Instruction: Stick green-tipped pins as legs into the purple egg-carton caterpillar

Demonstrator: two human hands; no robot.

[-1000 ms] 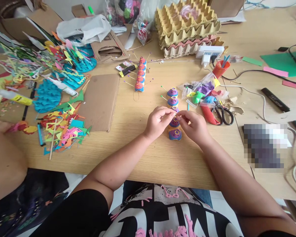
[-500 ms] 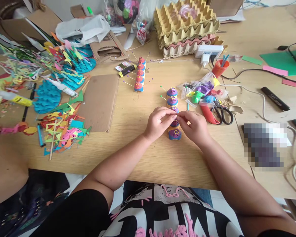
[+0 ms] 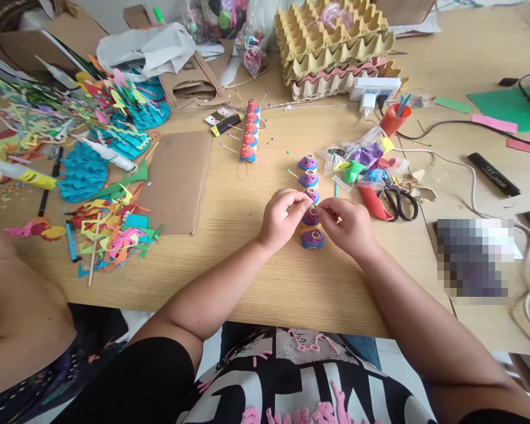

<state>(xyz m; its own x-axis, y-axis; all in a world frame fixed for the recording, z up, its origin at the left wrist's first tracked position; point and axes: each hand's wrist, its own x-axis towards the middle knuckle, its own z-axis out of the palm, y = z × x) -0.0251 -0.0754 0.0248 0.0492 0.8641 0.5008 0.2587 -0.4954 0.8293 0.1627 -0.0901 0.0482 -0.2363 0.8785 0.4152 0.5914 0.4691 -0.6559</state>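
My left hand (image 3: 285,219) and my right hand (image 3: 347,227) are over a strip of egg-carton cups painted purple and blue (image 3: 312,238). Yellow rings mark the cups, and two green-tipped sticks (image 3: 292,173) stand out from the strip's far left side. Thumb and forefinger are pinched on each hand, with the fingertips close together above the strip's middle. Whatever they hold is too small to make out. Beyond my left hand stands a similar red and blue strip (image 3: 248,140) with several purple-tipped sticks.
Right of the strip lie bags of coloured clay (image 3: 364,159) and scissors (image 3: 400,203). An orange cup (image 3: 395,121) and egg trays (image 3: 335,53) stand behind. Cardboard (image 3: 174,182), paper scraps (image 3: 119,235) and blue-painted carton pieces (image 3: 83,171) lie left, near another person's arm (image 3: 26,312).
My fingertips have drawn slightly apart, the left ones moving a little to the left. At far left, the other person's hand has come away from the pink paper piece and nearer the table edge.
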